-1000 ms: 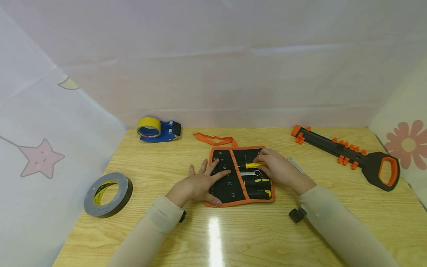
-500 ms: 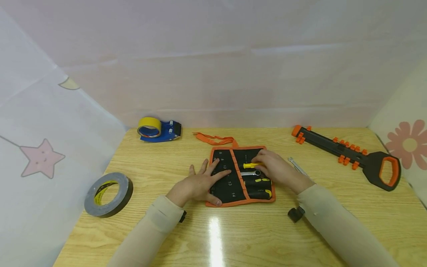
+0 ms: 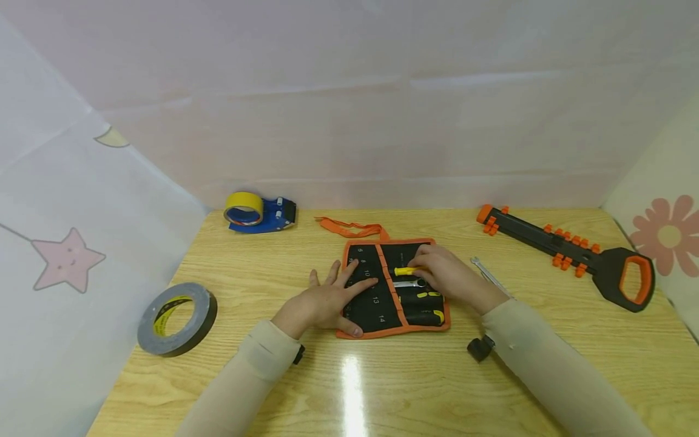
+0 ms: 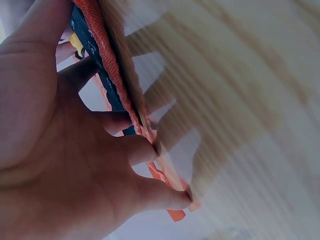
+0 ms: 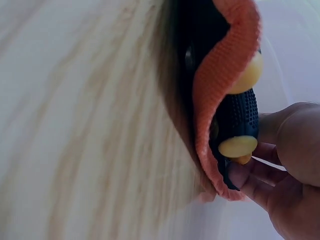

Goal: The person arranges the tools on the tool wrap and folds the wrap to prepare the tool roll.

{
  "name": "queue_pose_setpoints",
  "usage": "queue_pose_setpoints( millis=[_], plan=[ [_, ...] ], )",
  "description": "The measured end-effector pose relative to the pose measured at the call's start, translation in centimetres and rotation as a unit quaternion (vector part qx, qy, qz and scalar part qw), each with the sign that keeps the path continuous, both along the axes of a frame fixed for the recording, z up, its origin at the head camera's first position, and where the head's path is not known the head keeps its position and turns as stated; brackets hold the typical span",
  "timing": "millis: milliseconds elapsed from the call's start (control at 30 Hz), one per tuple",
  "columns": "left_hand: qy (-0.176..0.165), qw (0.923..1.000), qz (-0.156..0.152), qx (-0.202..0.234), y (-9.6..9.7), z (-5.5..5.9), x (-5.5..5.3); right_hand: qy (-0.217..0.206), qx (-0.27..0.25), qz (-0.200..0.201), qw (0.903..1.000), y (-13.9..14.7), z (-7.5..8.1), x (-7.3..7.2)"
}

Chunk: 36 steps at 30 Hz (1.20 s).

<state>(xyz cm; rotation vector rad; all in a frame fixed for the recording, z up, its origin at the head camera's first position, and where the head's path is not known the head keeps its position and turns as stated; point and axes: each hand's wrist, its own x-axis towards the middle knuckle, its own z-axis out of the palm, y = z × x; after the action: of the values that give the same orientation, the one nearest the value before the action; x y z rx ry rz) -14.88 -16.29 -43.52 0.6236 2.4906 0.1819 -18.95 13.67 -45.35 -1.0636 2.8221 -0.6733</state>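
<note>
A black tool roll [image 3: 363,309] with orange edging lies spread on the table, its left pockets printed with numbers. My left hand [image 3: 322,303] rests flat on that numbered side with fingers spread; the left wrist view has its fingertips at the orange edge [image 4: 116,65]. My right hand [image 3: 448,276] pinches the yellow handle of a screwdriver [image 3: 404,271], whose shaft goes into a right-side pocket. Just below it a ratchet wrench [image 3: 406,283] sits in its own pocket. Closer to me, black-and-yellow handles [image 3: 423,317] lie in the roll, seen end-on in the right wrist view [image 5: 242,112].
To the right of the roll lies a loose wrench [image 3: 489,277], partly behind my right forearm. A black-and-orange long tool with a loop handle [image 3: 546,240] is farther right. At left are a blue tape dispenser [image 3: 270,215] and a grey tape roll [image 3: 177,318].
My right hand has moved a little left, pushing the yellow screwdriver handle deeper toward the pocket, so its shaft no longer shows. The left hand has stayed in place.
</note>
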Motion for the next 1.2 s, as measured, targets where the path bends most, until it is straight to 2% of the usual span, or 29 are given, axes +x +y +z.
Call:
queue_pose_setpoints(
  millis=[233,600,700,867,900,1000,1033,1200],
  plan=[
    [0.002,1.0,-0.004,-0.003,0.0,0.1,0.0,-0.009,0.005,0.007,0.9999,-0.9,-0.2,-0.3],
    [-0.001,1.0,-0.005,-0.007,0.0,0.0,0.0,-0.043,0.01,-0.021,0.9988,-0.6,0.0,-0.3],
    [-0.004,1.0,-0.003,0.006,-0.3,-0.4,-0.1,-0.051,0.014,-0.036,0.998,0.0,0.2,0.0],
    [-0.013,0.9997,-0.004,0.021,-0.6,-0.9,-0.3,-0.039,0.003,-0.051,0.9979,1.4,0.5,0.7],
    [-0.016,0.9997,-0.003,0.018,-0.4,-0.4,-0.2,-0.036,-0.002,-0.054,0.9979,1.8,0.5,0.8],
    [-0.016,0.9997,-0.003,0.019,-0.5,-0.6,-0.2,-0.026,-0.02,-0.06,0.9977,2.9,0.7,1.4],
    [-0.012,0.9997,-0.006,0.021,-0.6,-0.9,-0.4,-0.021,-0.024,-0.062,0.9975,3.4,0.8,1.6],
    [-0.009,0.9997,-0.008,0.02,-0.3,-0.6,-0.3,-0.004,-0.029,-0.09,0.9955,6.0,1.2,2.8]
  ],
)
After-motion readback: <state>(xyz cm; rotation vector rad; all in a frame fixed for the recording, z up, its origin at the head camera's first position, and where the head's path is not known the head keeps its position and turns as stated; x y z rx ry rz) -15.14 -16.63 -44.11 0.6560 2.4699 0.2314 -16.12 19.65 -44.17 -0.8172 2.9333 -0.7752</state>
